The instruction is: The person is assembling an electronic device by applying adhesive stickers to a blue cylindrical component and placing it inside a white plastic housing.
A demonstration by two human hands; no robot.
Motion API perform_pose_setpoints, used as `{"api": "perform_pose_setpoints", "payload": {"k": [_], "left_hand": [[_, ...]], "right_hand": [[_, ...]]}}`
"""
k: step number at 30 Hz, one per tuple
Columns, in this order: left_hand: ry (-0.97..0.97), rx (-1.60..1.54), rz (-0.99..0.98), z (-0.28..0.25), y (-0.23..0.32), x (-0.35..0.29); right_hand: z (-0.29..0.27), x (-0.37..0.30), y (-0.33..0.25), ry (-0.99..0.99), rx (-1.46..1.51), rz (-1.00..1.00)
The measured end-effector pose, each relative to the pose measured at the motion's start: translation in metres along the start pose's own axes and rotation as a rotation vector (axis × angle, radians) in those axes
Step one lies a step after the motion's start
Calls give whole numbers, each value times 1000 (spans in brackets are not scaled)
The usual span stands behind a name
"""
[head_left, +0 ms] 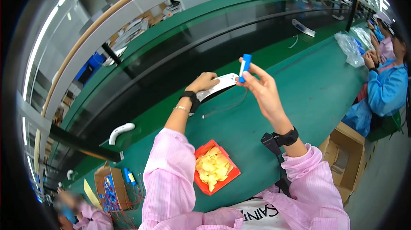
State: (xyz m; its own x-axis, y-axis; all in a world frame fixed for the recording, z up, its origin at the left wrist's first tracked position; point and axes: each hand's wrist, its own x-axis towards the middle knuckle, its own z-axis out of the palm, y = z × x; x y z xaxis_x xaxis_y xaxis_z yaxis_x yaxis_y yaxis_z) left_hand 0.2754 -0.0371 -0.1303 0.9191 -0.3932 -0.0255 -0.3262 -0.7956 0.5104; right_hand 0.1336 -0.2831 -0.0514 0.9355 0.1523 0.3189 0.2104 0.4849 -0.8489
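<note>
The right hand (261,88) pinches a blue cylinder (245,68) upright, while at its nine o'clock the left hand (204,82) grips a curved white casing (217,86) above the green desk (308,89).

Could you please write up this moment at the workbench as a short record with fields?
left hand: resting on a curved white part with thin wires on the green table
right hand: raised, fingers pinching a small blue cylinder
near the body: red tray of yellow slips
right side: open cardboard box
left: another curved white part by the conveyor
</note>
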Motion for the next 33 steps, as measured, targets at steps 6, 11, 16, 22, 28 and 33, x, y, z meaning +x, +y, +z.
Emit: {"api": "perform_pose_setpoints", "payload": {"k": [6,11,16,22,28,33], "left_hand": [[333,-828,0,-32,53,-63],[727,-1036,111,-44,81,-124],[905,-1226,181,-40,126,-178],[997,-1028,125,-28,127,-212],[1046,-1003,130,-24,137,-221],[1045,-1036,140,-21,136,-221]], "right_hand": [[22,3,5,-64,-65,-4],[91,1,9,-172,-201,-37],[131,-16,8,-96,-436,-89],[160,-26,14,-73,-383,-118],[170,-36,20,-49,-256,-139],[169,-38,22,-64,-237,-151]]}}
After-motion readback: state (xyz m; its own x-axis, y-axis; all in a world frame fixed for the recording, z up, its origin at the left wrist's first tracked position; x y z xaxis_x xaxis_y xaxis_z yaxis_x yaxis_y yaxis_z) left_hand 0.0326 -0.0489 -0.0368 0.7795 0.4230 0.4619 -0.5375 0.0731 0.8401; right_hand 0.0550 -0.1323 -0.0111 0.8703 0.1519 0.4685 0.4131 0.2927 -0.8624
